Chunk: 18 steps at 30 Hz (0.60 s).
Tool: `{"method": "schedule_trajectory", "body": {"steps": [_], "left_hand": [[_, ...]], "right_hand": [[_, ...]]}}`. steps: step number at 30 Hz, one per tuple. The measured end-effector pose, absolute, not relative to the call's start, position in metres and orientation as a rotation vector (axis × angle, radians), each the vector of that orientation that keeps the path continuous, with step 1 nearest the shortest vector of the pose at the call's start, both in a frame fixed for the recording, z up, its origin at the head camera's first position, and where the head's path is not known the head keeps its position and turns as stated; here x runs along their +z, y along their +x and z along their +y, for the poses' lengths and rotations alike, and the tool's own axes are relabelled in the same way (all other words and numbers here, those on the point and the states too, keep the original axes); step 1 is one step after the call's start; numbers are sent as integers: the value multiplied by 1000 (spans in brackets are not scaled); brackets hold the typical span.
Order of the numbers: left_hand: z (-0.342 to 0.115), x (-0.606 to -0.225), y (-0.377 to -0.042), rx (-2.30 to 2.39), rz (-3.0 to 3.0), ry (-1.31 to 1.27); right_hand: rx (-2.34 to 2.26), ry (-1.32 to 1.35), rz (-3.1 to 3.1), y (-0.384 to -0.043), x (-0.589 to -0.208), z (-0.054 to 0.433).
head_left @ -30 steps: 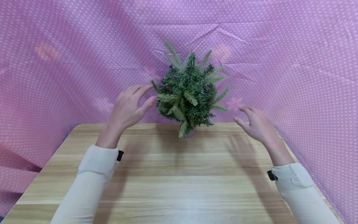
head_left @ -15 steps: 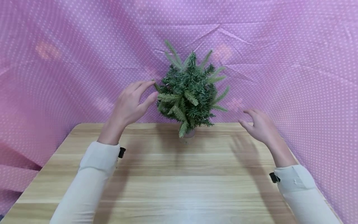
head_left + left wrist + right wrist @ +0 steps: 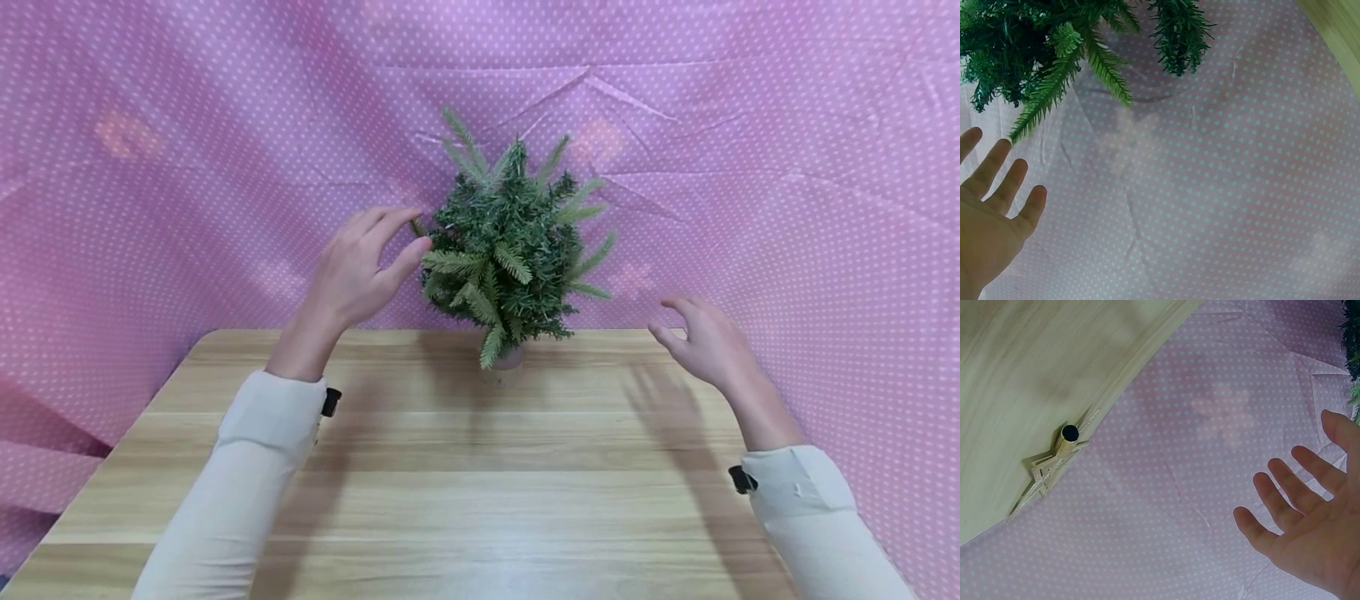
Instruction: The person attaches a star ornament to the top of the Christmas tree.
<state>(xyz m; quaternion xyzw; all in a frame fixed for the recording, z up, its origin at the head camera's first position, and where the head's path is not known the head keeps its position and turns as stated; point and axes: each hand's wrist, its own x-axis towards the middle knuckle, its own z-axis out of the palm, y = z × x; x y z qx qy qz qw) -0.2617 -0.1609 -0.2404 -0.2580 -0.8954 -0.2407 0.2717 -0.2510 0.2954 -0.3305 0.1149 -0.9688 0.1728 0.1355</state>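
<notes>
A small green artificial Christmas tree (image 3: 517, 242) stands upright at the table's back edge, its base partly covered by low branches. My left hand (image 3: 348, 271) is at the tree's left side, thumb and fingers apart and holding nothing. In the left wrist view, a light green branch tip (image 3: 1044, 100) reaches its fingertips; whether they touch I cannot tell. Off to the right of the tree, my right hand (image 3: 712, 346) hovers with relaxed, spread fingers and nothing in them. A gold star tree topper (image 3: 1047, 469) with a tubular socket lies at the table's edge in the right wrist view.
The wooden table (image 3: 495, 500) extends toward me from the tree. Pink polka-dot cloth (image 3: 262, 150) hangs close behind the table and along both sides. The star overhangs the table edge slightly.
My left hand has shifted slightly right and up, closer to the tree's left branches. My right hand has drifted a little right and down, away from the tree. The tree stays put.
</notes>
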Motion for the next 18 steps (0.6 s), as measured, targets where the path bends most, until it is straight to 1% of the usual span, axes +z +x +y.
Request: {"method": "schedule_trajectory", "body": {"steps": [18], "left_hand": [[-151,-232,-271,-670,-2442,-699]], "right_hand": [[542,293,-2821,-250,-339,310]]}}
